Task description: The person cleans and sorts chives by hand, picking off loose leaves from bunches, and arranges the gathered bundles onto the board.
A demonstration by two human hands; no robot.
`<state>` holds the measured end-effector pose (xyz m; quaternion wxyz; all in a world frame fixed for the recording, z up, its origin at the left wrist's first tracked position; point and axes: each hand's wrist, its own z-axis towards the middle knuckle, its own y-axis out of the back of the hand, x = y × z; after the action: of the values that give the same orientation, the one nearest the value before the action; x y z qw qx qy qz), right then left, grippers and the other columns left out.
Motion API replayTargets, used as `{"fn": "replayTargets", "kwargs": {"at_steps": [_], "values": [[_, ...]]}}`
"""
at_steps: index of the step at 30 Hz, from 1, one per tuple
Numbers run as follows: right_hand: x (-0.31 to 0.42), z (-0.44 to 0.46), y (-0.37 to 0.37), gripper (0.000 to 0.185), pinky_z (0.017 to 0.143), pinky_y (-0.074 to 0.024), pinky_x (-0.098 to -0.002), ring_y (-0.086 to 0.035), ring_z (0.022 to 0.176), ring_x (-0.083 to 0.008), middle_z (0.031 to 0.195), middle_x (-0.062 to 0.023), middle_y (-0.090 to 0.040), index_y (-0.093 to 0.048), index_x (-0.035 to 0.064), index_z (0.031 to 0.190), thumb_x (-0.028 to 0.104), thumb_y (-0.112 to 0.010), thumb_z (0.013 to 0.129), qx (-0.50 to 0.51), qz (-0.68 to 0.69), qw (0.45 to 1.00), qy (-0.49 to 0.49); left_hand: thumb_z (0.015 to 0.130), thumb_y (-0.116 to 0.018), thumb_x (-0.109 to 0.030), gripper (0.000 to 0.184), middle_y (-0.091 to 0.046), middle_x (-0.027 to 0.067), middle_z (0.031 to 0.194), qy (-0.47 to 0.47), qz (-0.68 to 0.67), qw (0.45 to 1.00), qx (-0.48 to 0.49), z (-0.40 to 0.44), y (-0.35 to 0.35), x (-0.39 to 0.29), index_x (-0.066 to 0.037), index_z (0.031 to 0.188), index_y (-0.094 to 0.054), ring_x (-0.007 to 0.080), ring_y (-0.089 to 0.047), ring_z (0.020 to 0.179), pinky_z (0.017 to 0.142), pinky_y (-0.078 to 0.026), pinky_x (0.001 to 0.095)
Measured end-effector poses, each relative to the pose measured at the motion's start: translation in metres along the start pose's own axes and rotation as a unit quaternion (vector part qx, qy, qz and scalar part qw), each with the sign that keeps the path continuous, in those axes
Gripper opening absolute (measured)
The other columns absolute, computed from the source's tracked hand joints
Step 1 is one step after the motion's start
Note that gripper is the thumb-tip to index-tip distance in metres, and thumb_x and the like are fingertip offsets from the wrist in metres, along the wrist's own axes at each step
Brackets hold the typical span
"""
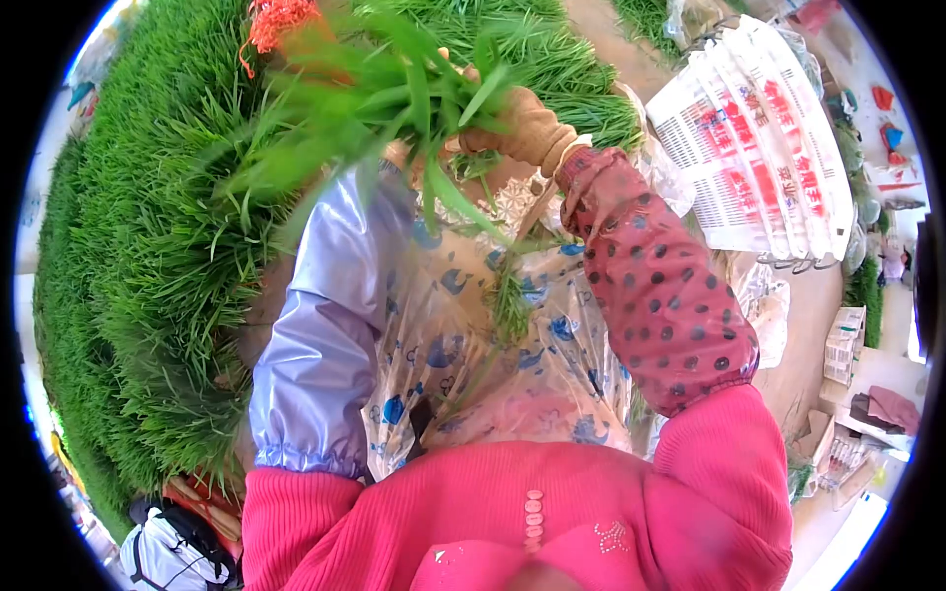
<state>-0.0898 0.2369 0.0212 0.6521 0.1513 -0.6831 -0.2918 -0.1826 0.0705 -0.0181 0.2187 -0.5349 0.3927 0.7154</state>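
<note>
A bunch of long green leaves (394, 89), partly smeared by motion, is held up in front of me. My right hand (527, 128), in a brown glove, grips the bunch from the right side. Most of my left hand (396, 154) is hidden behind the leaves, at the end of a shiny lavender sleeve, so its fingers do not show. Below the hands, some loose green leaf pieces (508, 305) lie on the clear plastic apron (453, 345) with blue prints over my lap.
Thick heaps of green leaves (158, 246) fill the left side, with more behind the hands. Orange-red strings (281, 25) lie at the top. White bags with red print (754, 148) stand at the right. A white and black bag (172, 552) sits at lower left.
</note>
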Motion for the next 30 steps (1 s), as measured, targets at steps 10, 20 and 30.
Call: {"fn": "replayTargets", "kwargs": {"at_steps": [10,20,30], "values": [[0.025,0.013,0.009,0.067,0.079,-0.0521,-0.0301,-0.063,0.082,-0.0143,0.098,-0.0031,-0.069,-0.053,0.0097,0.13,0.011,-0.081,0.069,-0.067,0.013,0.984,0.166,0.08,-0.077,-0.022,0.066,-0.05,0.0116,0.129,0.051,-0.189,0.981,0.006,0.046,-0.032,0.069,-0.007,0.133,-0.041,0.021,-0.051,0.115,0.096,-0.046,0.0323],[0.027,0.014,0.016,0.031,0.074,-0.0523,-0.0307,-0.067,0.077,-0.0197,0.085,-0.0103,-0.071,-0.067,0.007,0.106,0.017,-0.072,0.077,-0.234,0.09,0.967,-0.049,0.061,-0.092,-0.024,0.115,-0.048,0.019,0.137,-0.005,0.151,0.984,-0.098,0.025,-0.029,0.002,0.0,0.147,-0.02,0.0274,-0.048,0.124,0.106,-0.04,0.0379],[-0.013,-0.036,0.002,0.036,0.058,-0.049,-0.0247,-0.06,0.07,-0.0094,0.094,-0.004,-0.067,-0.063,-0.0032,0.108,0.006,-0.075,0.075,-0.377,0.319,0.869,-0.038,0.084,-0.064,-0.06,0.083,-0.054,0.0136,0.127,0.264,-0.561,0.756,0.211,-0.084,-0.123,-0.035,-0.006,0.141,-0.036,0.0284,-0.055,0.115,0.092,-0.047,0.044]]}}
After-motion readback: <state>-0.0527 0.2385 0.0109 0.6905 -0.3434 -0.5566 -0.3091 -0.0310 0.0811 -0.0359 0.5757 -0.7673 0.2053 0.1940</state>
